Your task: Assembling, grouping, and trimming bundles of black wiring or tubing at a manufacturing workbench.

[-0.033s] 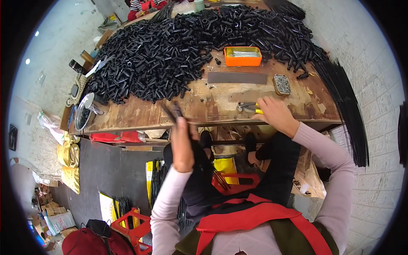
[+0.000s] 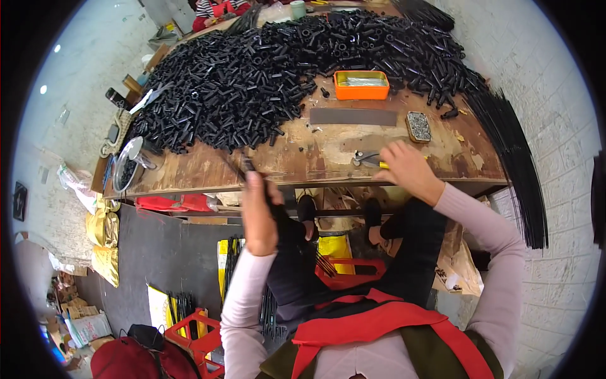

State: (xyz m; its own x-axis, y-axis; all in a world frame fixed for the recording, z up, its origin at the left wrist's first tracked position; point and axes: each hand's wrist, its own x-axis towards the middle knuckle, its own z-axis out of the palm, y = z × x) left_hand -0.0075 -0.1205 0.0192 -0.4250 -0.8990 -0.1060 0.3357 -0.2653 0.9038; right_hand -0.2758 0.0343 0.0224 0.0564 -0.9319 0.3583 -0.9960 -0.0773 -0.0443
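My left hand (image 2: 259,218) is closed round a few thin black rods (image 2: 237,165), with a short black tubular piece (image 2: 249,163) at their upper end. Motion blurs them, and the hand hides the lower part. It hovers just in front of the table's near edge, over my lap. My right hand (image 2: 407,167) lies over the yellow handles of a pair of pliers (image 2: 366,158) on the table, fingers curled on the grips. The pliers' metal jaws point left.
Black tubular pieces form a big heap (image 2: 227,88) across the table. Nearby are an orange box (image 2: 361,93), a flat dark strip (image 2: 353,117), a tin of small metal parts (image 2: 418,127) and a bundle of black rods (image 2: 511,158). A person (image 2: 221,9) sits at the far side.
My left hand has shifted a little left with the rods and the tubular piece. My right hand has moved slightly left over the pliers.
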